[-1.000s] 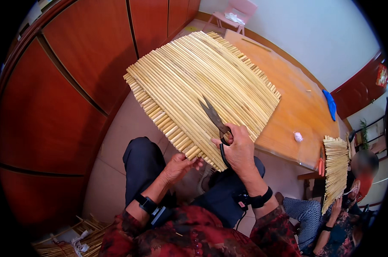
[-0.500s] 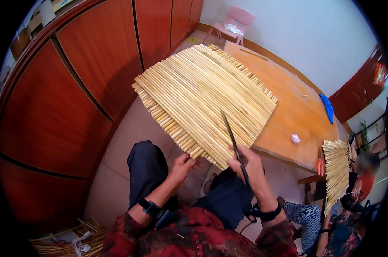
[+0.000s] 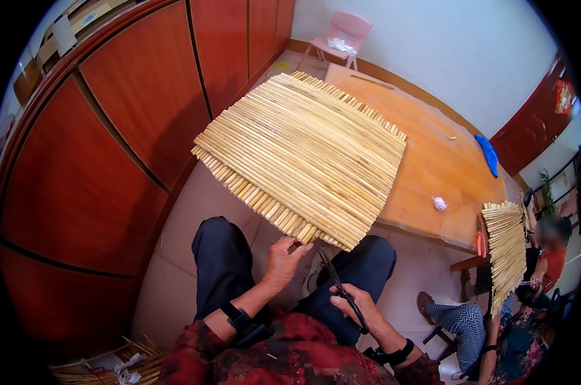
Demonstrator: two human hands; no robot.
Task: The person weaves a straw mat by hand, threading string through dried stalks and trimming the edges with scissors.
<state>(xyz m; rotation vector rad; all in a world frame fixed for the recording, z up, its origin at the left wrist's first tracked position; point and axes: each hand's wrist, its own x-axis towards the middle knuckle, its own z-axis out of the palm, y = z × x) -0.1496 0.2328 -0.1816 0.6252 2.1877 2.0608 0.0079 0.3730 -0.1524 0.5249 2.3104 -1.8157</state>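
A mat of straw-coloured reed stalks (image 3: 297, 154), lashed side by side in layers, lies slanted across the table's near left corner and juts out over my knees. My left hand (image 3: 283, 264) is closed on the stalk ends at its near edge, fingertips pinching there. My right hand (image 3: 360, 307) grips a pair of dark scissors (image 3: 335, 274) by the handles, just below the mat. The scissors' tips point up at the mat's near edge, close to my left fingers; whether they touch a stalk I cannot tell.
The wooden table (image 3: 425, 186) bears a ball of pale string (image 3: 439, 203) and a blue cloth (image 3: 487, 155). Red-handled pliers (image 3: 480, 239) lie at its right edge. A co-worker (image 3: 521, 340) holds another reed mat (image 3: 503, 250). Red-brown cabinets (image 3: 143, 83) line the left; loose reeds (image 3: 104, 366) lie lower left.
My right hand has drawn the scissors down off the mat's top to below its near edge. The mat has turned slightly and shifted a little left; my left hand still grips its edge.
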